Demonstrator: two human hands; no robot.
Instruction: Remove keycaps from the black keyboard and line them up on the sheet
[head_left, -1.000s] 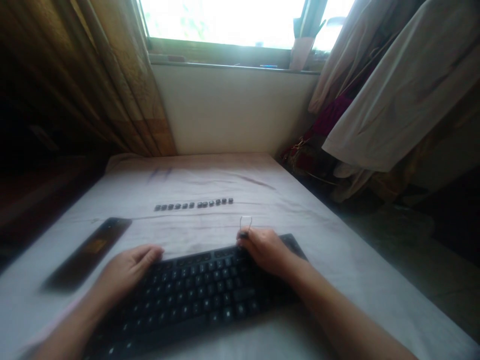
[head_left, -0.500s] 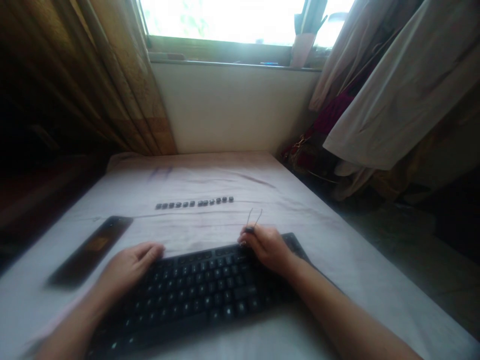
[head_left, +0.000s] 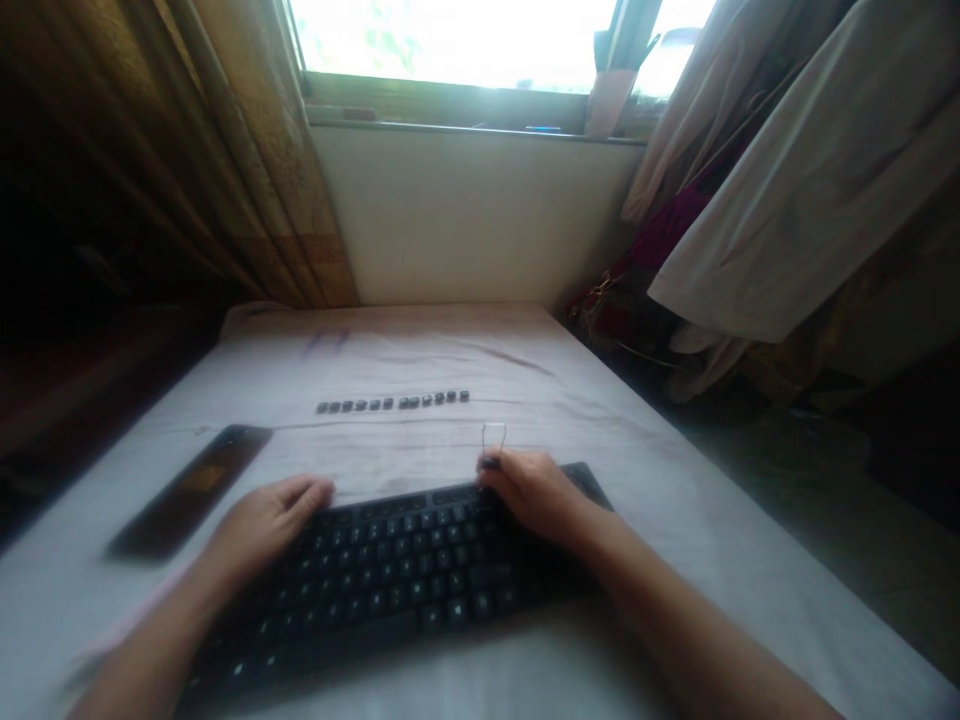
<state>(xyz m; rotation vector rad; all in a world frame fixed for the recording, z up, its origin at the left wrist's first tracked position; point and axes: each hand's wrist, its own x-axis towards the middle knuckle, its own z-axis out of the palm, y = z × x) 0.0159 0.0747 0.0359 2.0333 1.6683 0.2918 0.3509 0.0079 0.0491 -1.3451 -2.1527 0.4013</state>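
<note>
A black keyboard [head_left: 409, 570] lies in front of me, its rows of keys running up to the right. My left hand [head_left: 281, 510] grips its far left edge, thumb along the top. My right hand [head_left: 529, 490] is over the keyboard's upper right part, fingers pinched on a wire keycap puller [head_left: 493, 428] whose thin wire loop points away from me. A small dark piece shows at the fingertips; I cannot tell whether it is the puller's handle or a keycap. Beyond the keyboard, several loose keycaps [head_left: 390, 403] stand in a row on the white sheet.
A dark flat object like a phone or case [head_left: 195, 490] lies left of my left hand. The white cloth-covered surface [head_left: 637, 460] ends at a wall below a window. A patterned curtain [head_left: 247, 180] hangs at left, hung clothes [head_left: 757, 220] at right.
The wire loop in my right hand has turned, swinging slightly left. My left hand stays at the keyboard's edge. The whole view has shifted a little.
</note>
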